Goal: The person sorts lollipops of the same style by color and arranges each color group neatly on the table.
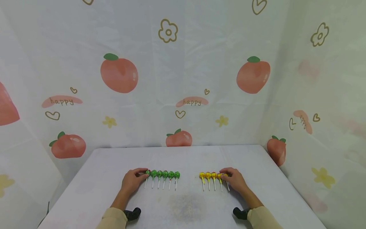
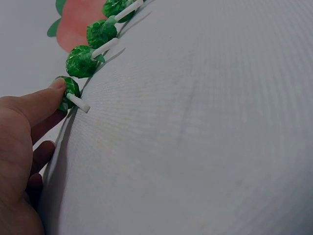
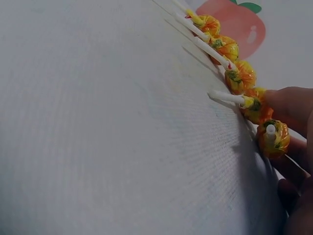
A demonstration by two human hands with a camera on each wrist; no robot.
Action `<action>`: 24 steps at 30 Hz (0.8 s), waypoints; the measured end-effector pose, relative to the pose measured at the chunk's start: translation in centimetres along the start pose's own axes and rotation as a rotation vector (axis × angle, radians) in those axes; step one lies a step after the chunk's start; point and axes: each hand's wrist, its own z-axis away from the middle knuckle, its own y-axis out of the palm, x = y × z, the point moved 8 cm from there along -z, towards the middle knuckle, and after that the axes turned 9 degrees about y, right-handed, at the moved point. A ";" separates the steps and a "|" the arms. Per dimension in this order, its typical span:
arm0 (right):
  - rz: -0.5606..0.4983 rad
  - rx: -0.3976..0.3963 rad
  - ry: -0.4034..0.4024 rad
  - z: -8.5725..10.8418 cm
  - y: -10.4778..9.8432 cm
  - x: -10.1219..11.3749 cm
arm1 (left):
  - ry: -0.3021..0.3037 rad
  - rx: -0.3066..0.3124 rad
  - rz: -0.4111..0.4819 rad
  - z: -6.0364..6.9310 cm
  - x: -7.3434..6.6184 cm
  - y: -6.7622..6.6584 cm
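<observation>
Several green-wrapped lollipops lie in a row at the left, white sticks toward me. My left hand pinches the leftmost green lollipop by its head, between thumb and fingers. To the right is a row of several yellow lollipops, laid the same way. My right hand has its thumb and fingers at the right end of that row, holding the second yellow lollipop from that end by its head. The endmost yellow lollipop sits beneath this hand, its stick pointing at the right wrist camera.
Both rows lie on a white-covered table. A gap separates the green row from the yellow one. Behind the table hangs a white backdrop printed with fruit, hearts and flowers. Each wrist carries a black device.
</observation>
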 end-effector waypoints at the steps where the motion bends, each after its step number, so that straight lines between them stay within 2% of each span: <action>1: 0.005 -0.002 -0.003 0.0 0.0 0.0 | 0.001 -0.001 -0.001 0.0 0.0 0.0; 10: -0.069 -0.017 0.051 0.1 -0.5 -0.9 | 0.011 -0.003 -0.001 0.2 -0.2 -0.2; 24: -0.083 -0.049 0.050 0.2 -0.7 -1.2 | 0.002 -0.006 0.005 0.2 -0.6 -0.2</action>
